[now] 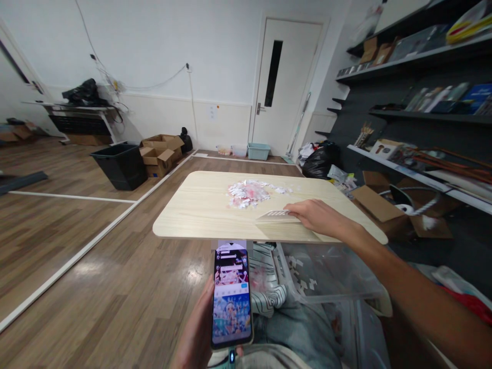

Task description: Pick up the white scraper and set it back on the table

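Low over the near right part of a pale wood-grain tabletop (192,207), a slotted white card (273,214) is pinched by its right end between the thumb and fingers of the right hand (315,215). Whether its lower edge touches the wood cannot be told. Just beyond the card, a loose heap of white and pink scraps (248,192) lies around the middle of the tabletop, with a few bits trailing off to the right.

Below the near edge, the left hand (199,320) is curled around a smartphone (231,302), held upright with its screen lit and a cable plug (231,355) at its bottom end. Right of the phone is black-and-white striped fabric (269,300), and next to that a clear plastic bin (346,277) with small white pieces (303,282) inside.

Farther out, an open cardboard box (378,207) sits on the right beneath dark shelves (434,117). Across the wooden floor on the left stand a black waste bin (121,169) and more open cartons (161,154); a light blue basket (258,150) rests before the white door (288,123).
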The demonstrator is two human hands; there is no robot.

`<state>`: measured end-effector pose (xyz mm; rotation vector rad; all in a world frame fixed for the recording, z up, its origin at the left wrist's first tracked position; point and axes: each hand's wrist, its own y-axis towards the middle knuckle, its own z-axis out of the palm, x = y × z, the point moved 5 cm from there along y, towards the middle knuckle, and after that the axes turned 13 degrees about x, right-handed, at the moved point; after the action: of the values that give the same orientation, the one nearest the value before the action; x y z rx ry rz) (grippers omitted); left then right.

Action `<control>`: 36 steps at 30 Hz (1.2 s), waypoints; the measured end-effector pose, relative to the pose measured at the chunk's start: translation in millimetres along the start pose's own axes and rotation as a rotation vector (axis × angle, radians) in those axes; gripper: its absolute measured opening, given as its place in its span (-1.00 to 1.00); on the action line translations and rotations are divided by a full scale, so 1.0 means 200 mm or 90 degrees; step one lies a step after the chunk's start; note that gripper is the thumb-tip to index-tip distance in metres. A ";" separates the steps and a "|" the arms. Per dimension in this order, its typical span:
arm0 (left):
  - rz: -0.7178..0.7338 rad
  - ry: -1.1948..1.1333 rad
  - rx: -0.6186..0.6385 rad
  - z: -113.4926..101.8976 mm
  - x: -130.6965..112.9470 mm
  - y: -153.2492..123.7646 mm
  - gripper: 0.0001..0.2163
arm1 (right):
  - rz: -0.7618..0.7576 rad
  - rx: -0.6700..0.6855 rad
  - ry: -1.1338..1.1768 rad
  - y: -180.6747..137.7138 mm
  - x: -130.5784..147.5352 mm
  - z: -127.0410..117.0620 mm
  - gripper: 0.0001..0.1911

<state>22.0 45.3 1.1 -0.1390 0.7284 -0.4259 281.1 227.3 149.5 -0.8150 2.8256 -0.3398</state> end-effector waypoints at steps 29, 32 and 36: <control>0.044 -0.005 -0.076 -0.10 0.04 0.01 -0.27 | -0.194 0.001 0.208 0.25 0.12 0.02 -0.79; 0.041 -0.003 -0.073 -0.11 0.05 0.02 -0.10 | -0.205 0.018 0.231 0.22 0.13 0.03 -0.79; 0.047 0.004 -0.062 -0.13 0.06 0.04 0.02 | -0.224 0.033 0.262 0.17 0.14 0.04 -0.81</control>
<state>14.9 47.8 -26.8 -0.2010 0.7580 -0.3207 242.9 239.2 130.1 -1.3732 3.0076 -0.7020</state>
